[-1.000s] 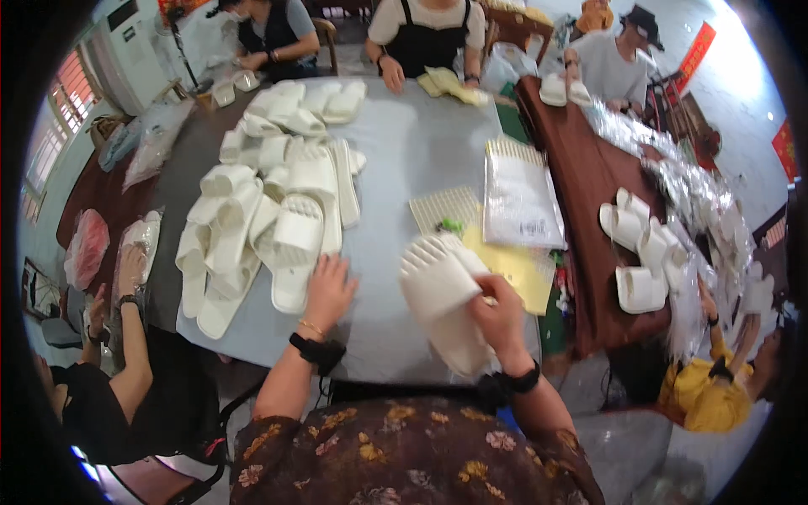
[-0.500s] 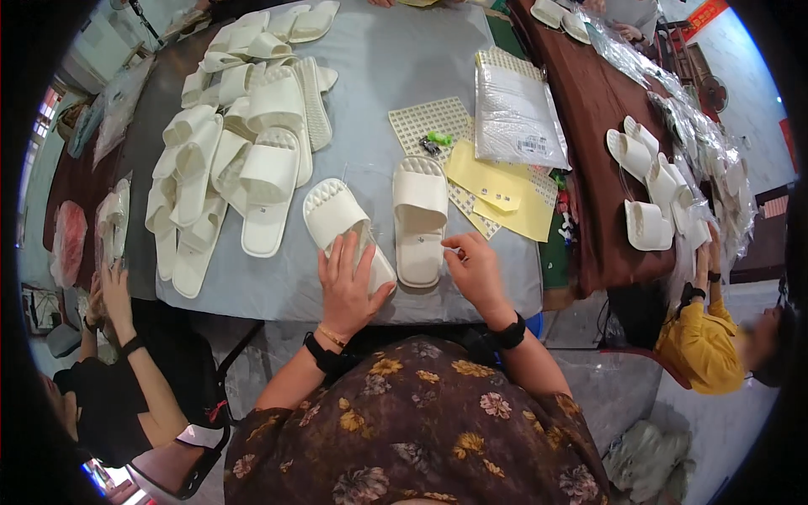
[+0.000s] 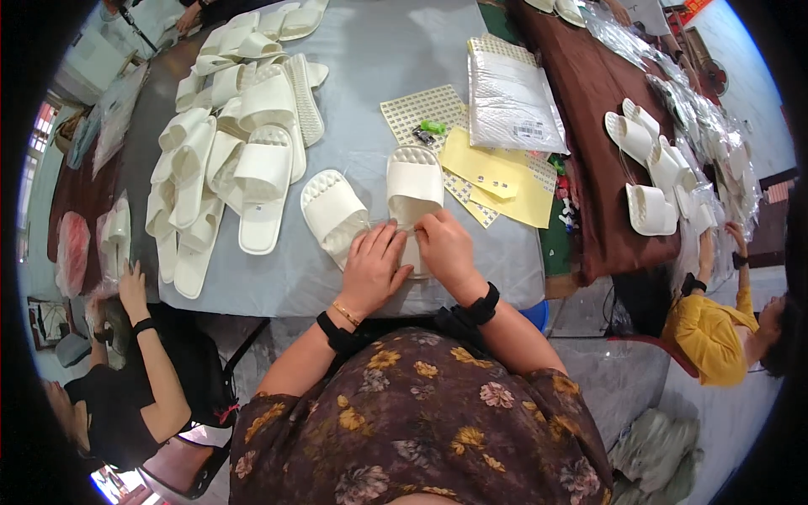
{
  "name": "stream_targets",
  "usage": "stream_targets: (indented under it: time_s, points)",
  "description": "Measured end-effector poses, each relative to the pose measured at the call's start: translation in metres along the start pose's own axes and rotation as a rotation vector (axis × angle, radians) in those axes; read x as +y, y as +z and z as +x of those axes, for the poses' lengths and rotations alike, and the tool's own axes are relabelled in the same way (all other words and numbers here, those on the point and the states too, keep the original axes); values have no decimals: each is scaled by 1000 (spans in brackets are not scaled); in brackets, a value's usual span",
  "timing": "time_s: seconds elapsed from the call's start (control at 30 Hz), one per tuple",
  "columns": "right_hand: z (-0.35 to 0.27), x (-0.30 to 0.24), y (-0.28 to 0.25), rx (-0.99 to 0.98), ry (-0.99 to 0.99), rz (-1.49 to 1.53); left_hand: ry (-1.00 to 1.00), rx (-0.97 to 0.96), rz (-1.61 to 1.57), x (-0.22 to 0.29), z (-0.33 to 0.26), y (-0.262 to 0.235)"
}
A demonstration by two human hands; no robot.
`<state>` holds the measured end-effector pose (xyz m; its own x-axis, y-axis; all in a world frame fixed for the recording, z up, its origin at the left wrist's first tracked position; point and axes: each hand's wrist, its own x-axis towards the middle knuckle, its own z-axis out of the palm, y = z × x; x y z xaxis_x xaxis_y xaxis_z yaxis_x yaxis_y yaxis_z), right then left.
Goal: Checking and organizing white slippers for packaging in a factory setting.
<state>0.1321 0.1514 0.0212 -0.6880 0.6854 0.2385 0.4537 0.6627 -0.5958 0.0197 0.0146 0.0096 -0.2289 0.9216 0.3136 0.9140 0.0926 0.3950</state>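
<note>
At 6 o'clock on the grey surface (image 3: 396,67), two cream slippers lie side by side, soles down. Left hand (image 3: 370,269) rests flat, fingers spread, on the heel of the left slipper (image 3: 332,210). Right hand (image 3: 446,248) pinches something at the heel of the right slipper (image 3: 414,181); can't tell what. Looks like light, soft foam with a bendy, non-fragile sole. Best hold: strap arch or heel edge. Slipper pile (image 3: 227,160) at 10 o'clock.
</note>
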Motion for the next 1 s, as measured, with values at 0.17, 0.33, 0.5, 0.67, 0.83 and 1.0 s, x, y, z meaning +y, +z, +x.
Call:
stream_targets:
  time_s: [0.17, 0.33, 0.5, 0.67, 0.83, 1.0]
  points:
    - [7, 0, 2, -71, 38, 13, 10, 18, 26, -2, -1, 4]
    - [17, 1, 7, -239, 129, -52, -5, -7, 15, -3, -1, 5]
    - [15, 2, 6, -299, 114, -59, -21, -18, 17, -1, -2, 5]
    - [8, -3, 6, -154, 83, -46, -4, -2, 30, -1, 0, 2]
    - [6, 4, 9, -124, 4, -16, -38, -19, -8, -1, -3, 1]
    - [9, 18, 2, -135, 94, 107, -28, -9, -18, 0, 0, -1]
